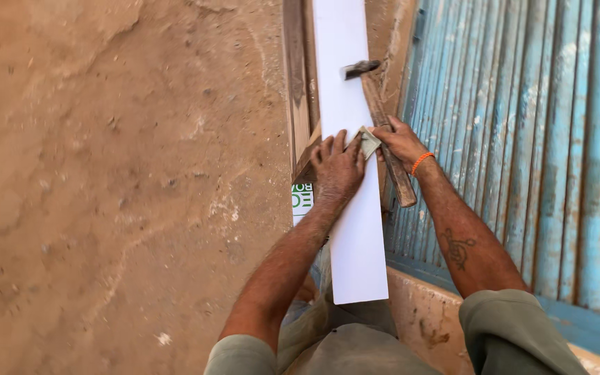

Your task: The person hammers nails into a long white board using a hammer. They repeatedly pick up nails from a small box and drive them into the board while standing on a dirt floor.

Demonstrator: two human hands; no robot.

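Note:
A long white board [355,236] runs away from me, lying over a narrow wooden frame [296,90]. My left hand [337,170] presses flat on the board near its middle. My right hand [401,142] grips the wooden handle of a hammer [383,121], whose metal head rests over the board farther up. Between the fingertips of both hands sits a small grey-green piece [369,142], pinched against the board's right edge. An orange band circles my right wrist.
Bare brown dirt ground [119,187] fills the left side. A blue corrugated metal shutter [522,139] stands on the right above a stained concrete ledge [425,312]. A white-and-green printed scrap [301,198] shows under the board's left edge.

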